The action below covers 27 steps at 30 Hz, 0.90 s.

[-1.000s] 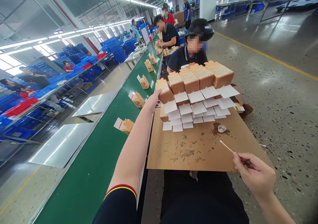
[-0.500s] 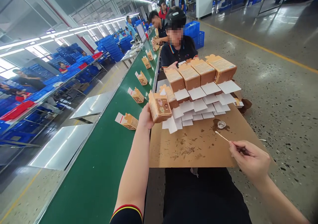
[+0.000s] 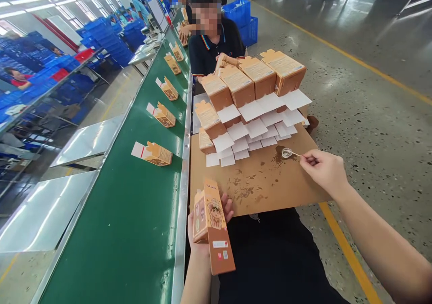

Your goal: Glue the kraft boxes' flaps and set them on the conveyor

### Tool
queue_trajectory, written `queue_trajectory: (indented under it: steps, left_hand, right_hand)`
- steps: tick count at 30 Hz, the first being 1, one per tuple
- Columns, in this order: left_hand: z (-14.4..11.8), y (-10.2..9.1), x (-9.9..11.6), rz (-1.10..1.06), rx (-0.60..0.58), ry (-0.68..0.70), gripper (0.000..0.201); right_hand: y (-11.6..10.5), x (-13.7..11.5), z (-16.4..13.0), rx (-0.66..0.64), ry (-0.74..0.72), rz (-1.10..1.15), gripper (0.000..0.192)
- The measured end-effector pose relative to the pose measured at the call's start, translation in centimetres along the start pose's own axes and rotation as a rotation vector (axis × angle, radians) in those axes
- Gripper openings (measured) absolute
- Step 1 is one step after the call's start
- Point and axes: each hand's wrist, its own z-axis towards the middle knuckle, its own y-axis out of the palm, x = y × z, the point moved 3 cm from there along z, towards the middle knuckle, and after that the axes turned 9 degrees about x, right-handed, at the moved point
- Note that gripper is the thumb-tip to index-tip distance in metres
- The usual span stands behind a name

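- Carton [image 3: 212,225] in the left hand [image 3: 205,232], at the board's [image 3: 270,187] near edge.
- Stacked cartons [image 3: 249,86] lie beyond it.
- Right hand [image 3: 324,171] sits right, just beside the small dish [image 3: 286,153].
- Conveyor belt [image 3: 135,205] runs left.

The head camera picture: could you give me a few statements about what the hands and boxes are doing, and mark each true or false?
1. The left hand holds a brown carton with a cartoon figure on it. True.
2. The right hand is empty. False: it pinches a thin stick whose tip reaches a small round dish.
3. The small round dish sits on the green conveyor belt. False: it sits on the stained cardboard sheet.
4. Several cartons lie spaced along the green conveyor belt. True.
5. The stacked cartons on the sheet show white open flaps. True.
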Motion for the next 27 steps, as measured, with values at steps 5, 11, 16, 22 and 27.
queue_trajectory:
  steps: [5,11,16,22,27]
  left_hand:
    - [-2.6,-3.0,0.3,-0.071,0.083,-0.062,0.082]
    - [-0.2,-1.8,3.4,0.127,0.329,0.228,0.067]
    - [2.1,2.1,5.2,0.242,0.380,0.544,0.082]
    - [3.0,2.4,4.4,0.387,0.354,0.575,0.102]
    - [3.5,2.8,4.2,0.332,0.403,0.503,0.085]
  right_hand:
    - [1.1,0.7,1.0,-0.109,-0.055,-0.068,0.033]
    - [0.5,1.9,-0.2,0.012,-0.007,-0.032,0.037]
    - [1.2,2.1,-0.3,-0.020,0.015,-0.051,0.038]
    - [0.2,1.1,-0.2,0.033,0.014,-0.015,0.032]
    - [1.9,-3.9,-4.7,-0.025,-0.081,0.196,0.024]
